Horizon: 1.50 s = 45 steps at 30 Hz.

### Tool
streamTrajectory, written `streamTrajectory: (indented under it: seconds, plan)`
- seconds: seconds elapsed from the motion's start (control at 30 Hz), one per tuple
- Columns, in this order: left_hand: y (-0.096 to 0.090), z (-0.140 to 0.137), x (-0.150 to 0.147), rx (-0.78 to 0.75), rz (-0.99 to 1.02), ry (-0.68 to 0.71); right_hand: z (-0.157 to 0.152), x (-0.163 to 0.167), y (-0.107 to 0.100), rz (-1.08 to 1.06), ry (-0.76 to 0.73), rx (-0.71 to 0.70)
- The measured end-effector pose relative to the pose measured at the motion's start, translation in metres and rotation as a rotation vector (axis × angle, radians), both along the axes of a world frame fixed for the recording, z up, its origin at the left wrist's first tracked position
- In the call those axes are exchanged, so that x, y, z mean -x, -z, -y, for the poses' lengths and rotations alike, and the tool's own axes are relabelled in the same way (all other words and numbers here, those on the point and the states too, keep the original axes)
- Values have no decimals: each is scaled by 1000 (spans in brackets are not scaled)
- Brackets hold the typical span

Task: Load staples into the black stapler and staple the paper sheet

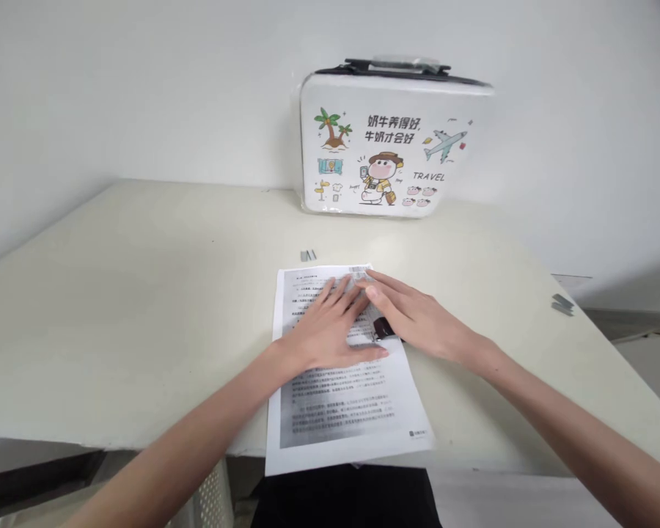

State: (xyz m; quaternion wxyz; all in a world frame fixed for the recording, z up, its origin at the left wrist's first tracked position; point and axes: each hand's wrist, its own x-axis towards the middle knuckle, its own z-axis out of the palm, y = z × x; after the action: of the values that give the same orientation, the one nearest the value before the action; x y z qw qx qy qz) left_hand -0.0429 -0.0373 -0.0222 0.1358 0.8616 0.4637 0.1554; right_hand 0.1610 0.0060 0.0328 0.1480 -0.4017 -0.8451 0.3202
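A printed sheet of paper (352, 433) lies on the table, its lower edge hanging over the front. My left hand (330, 330) rests flat on the print with its fingers spread and holds nothing. Over the sheet's right edge, my right hand (418, 315) covers a small dark stapler (383, 328). Only the stapler's front end and a bit of metal stick out, pointing left over the paper; the rest is hidden under the palm. The right thumb and fingertips reach the left fingertips near the top of the sheet.
Short staple strips (308, 255) lie beyond the sheet, and more staple strips (562, 304) sit near the right table edge. A white cartoon-printed case (385, 147) with a black handle stands at the back against the wall. A perforated light basket (214, 499) is below the front edge.
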Motion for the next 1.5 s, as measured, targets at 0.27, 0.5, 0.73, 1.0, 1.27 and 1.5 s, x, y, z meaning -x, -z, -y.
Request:
streamTrajectory:
  seconds: [0.27,0.5,0.73,1.0,1.27,1.5]
  plan:
    - [-1,4,3,2,19,-33,1,3,0,88,46,18]
    - [0,5,5,47,11,-55,1,7,2,149,86,29]
    - [1,5,6,46,4,-59,4,11,-3,201,104,26]
    - [3,5,6,31,-50,-74,3,9,-6,204,137,79]
    - [3,7,6,17,-55,-78,6,12,-7,246,137,37]
    - [4,6,5,11,-54,-76,6,16,-8,320,141,7]
